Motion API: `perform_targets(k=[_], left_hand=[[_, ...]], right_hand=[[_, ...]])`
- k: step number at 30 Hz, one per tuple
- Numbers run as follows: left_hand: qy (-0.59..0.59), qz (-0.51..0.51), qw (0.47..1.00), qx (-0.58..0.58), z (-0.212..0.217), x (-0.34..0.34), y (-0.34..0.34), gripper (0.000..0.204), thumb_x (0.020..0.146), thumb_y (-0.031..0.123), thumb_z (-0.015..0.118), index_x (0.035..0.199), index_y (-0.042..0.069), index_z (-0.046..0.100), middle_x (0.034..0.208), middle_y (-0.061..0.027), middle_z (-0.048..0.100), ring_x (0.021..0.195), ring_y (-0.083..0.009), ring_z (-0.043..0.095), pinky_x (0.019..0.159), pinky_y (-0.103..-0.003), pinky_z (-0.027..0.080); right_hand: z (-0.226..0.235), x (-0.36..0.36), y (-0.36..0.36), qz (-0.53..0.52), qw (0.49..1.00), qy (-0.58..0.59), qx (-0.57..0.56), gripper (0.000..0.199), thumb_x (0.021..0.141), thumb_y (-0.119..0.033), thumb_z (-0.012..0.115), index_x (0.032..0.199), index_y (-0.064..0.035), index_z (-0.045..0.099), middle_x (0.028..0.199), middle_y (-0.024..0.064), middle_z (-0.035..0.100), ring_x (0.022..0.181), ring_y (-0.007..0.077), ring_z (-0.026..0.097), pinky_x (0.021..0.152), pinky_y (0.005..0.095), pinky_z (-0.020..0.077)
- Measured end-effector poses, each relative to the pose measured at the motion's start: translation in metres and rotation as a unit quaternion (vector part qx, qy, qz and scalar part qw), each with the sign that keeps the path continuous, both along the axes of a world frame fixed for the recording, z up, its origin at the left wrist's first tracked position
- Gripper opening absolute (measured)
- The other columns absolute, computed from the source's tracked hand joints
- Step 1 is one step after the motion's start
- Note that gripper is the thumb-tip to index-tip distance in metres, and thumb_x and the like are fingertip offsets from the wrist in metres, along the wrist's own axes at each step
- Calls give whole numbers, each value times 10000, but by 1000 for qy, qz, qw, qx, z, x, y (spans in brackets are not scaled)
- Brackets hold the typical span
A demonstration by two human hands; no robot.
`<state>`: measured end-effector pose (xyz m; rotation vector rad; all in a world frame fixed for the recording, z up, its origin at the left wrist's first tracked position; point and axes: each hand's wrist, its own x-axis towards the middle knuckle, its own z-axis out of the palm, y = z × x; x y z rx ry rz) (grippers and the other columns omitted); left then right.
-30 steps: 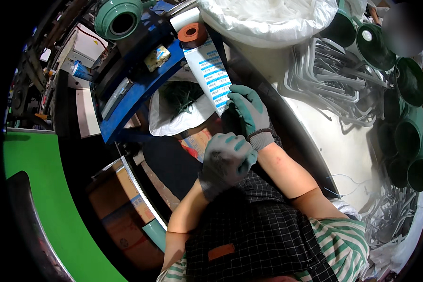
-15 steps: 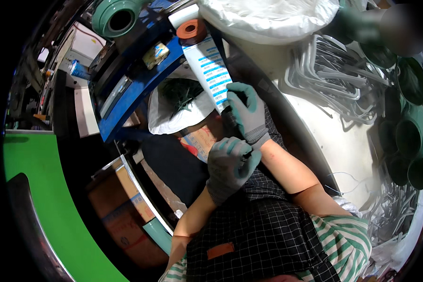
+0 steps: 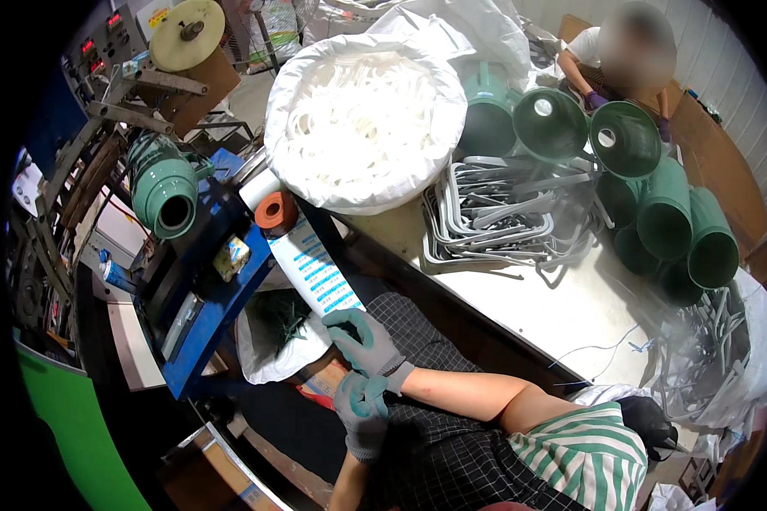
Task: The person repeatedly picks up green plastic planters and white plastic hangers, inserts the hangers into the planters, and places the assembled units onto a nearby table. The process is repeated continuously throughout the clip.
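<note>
A strip of blue-and-white labels (image 3: pixel 315 274) runs down from beside an orange-brown roll (image 3: pixel 275 212). At its lower end is my right hand (image 3: pixel 368 345), in a grey glove with green fingertips, its fingers curled on the strip's end. Just below it, my gloved left hand (image 3: pixel 362 415) is closed, thumb against fingers; what it holds, if anything, is hidden. Both hands are close together over my lap, which a black checked apron (image 3: pixel 469 456) covers. Beside them a white bag (image 3: pixel 260 345) holds dark green scraps.
A blue machine frame (image 3: pixel 203 345) with a green flask-shaped body (image 3: pixel 164 200) stands left. Beyond lies a sack of white rings (image 3: pixel 362 123). The white table (image 3: pixel 528 319) carries grey handles (image 3: pixel 486 209) and green cylinders (image 3: pixel 665 209). A co-worker (image 3: pixel 584 64) sits at far right.
My view has swung up and to the right, bringing the ring sack and co-worker fully into view. My hands now appear lower and further left, closer together, with the right still at the strip's end.
</note>
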<state>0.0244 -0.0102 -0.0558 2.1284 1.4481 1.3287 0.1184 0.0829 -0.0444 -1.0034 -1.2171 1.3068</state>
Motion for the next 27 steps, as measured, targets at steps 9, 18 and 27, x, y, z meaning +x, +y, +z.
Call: perform_targets(k=[9,18,27], left_hand=[[-34,13,999,-34,-8,-3,-4,69,860,15,629,797,42,631,789,-155,584,717,-374,581,633,-471,460],[-70,13,996,-53,-14,-1,-7,49,861,0,640,827,35,636,768,-145,580,688,-365,579,617,-466,463],[-122,-19,988,-89,-10,1,-5,68,869,-13,624,811,16,604,746,-113,565,648,-305,554,600,-424,451]], right_hand=[[-2,-1,-3,17,999,-15,41,215,976,-146,693,1166,-47,708,1159,103,692,1051,219,681,943,343,536],[-12,-4,-3,31,999,-15,3,199,977,-150,699,1152,-57,712,1144,101,707,1066,222,690,948,351,539],[1,10,-2,101,993,59,5,221,1038,-179,655,1181,-20,713,1108,70,721,1041,124,663,932,305,540]])
